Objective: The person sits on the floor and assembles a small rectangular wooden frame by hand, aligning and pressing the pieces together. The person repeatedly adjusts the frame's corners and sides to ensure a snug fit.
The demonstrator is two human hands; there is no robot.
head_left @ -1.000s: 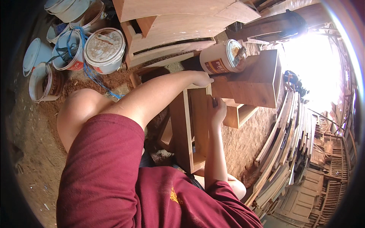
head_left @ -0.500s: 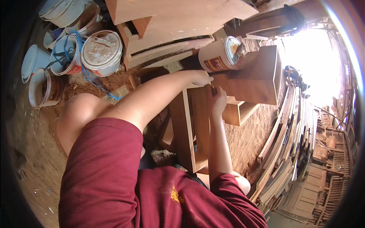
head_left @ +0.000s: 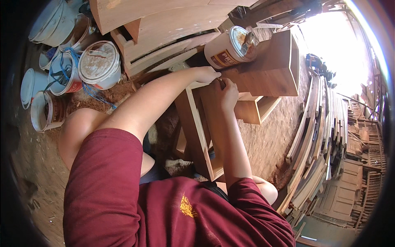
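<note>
A narrow wooden drawer box (head_left: 190,119) stands in front of me between my knees, its open side showing. At its far end my left hand (head_left: 207,75) reaches across with the fingertips closed together against the edge. My right hand (head_left: 227,94) is beside it at the same far corner, fingers curled in. The two hands' fingertips nearly meet. Whatever is between them is too small or hidden to name. Just beyond lies another brown wooden box (head_left: 265,68), with a smaller pale wooden drawer (head_left: 259,110) next to it on the right.
A white bucket (head_left: 224,51) with a brush (head_left: 248,40) on its lid stands behind the hands. Several pails, one with a dirty lid (head_left: 98,61), crowd the far left. A large pale wooden cabinet (head_left: 164,24) rises at the back. Stacked planks (head_left: 314,123) line the right.
The view has shifted slightly, so the surroundings sit a little differently in the picture. Both hands stay at the drawer box's far corner, with the right hand's fingers turned slightly.
</note>
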